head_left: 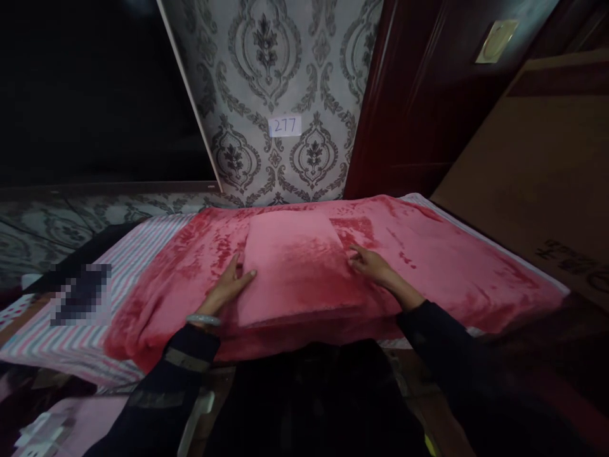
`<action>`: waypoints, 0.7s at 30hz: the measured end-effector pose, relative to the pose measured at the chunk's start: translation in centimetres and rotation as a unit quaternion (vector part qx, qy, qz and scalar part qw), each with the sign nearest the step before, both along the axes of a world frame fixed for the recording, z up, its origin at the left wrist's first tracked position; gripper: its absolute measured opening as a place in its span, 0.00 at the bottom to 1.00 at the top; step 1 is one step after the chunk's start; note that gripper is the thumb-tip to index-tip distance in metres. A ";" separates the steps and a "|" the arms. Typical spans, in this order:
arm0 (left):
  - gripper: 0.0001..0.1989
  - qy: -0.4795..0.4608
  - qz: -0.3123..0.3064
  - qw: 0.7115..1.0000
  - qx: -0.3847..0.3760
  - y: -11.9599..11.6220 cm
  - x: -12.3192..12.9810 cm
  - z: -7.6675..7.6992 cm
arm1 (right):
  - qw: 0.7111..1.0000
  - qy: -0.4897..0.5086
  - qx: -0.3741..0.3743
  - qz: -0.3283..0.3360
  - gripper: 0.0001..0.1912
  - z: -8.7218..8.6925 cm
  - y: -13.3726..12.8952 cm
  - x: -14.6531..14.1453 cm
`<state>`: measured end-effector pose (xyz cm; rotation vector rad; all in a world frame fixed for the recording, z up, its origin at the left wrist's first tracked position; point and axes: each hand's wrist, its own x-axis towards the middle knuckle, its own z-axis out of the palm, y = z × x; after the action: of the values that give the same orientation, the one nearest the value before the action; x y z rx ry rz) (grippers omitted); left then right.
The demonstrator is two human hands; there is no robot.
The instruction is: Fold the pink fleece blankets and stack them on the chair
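A folded pink plush cloth (295, 266) lies flat in the middle, on a larger pink plush blanket (419, 254) spread over a striped sheet (128, 254). At the folded cloth's left edge is my left hand (231, 284), thumb and fingers apart, with a bracelet at the wrist; nothing is gripped in it. On the opposite side, my right hand (371, 265) is beside the right edge, its fingers loosely bent and apart, holding nothing.
A large dark screen (95, 95) stands at the back left. On the right leans a big cardboard box (537, 171). Patterned wallpaper behind bears a label (285, 125) reading 277. A blurred-out dark object (83, 295) lies on the sheet at the left.
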<state>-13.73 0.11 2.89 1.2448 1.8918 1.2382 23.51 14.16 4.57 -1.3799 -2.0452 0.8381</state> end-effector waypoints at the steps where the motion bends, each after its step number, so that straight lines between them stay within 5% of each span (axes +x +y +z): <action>1: 0.47 0.031 0.015 0.999 0.004 1.2 -0.3 1.0 | 0.999 -0.019 0.042 0.011 0.29 1.5 0.7 -1.1; 5: 0.37 0.136 -0.009 0.990 0.021 7.7 1.1 6.1 | 0.975 -0.102 0.170 0.096 0.31 7.2 2.7 -8.7; 8: 0.35 0.249 -0.018 0.968 -0.028 11.8 3.9 8.1 | 0.964 -0.160 0.200 0.066 0.31 8.4 3.3 -14.5; 10: 0.33 0.321 -0.017 0.944 -0.073 13.2 5.3 7.4 | 0.958 -0.186 0.216 0.040 0.30 7.1 3.6 -16.7; 16: 0.29 0.464 -0.035 0.880 -0.096 13.4 6.0 1.5 | 0.948 -0.253 0.179 0.072 0.28 -0.3 5.3 -17.1; 21: 0.30 0.471 -0.029 0.877 -0.087 13.5 5.6 0.6 | 0.950 -0.241 0.192 0.042 0.28 -1.7 6.6 -17.0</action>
<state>-8.12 13.62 3.51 1.9940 2.4901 0.3763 6.53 20.80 2.86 -1.3684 -2.4776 0.1064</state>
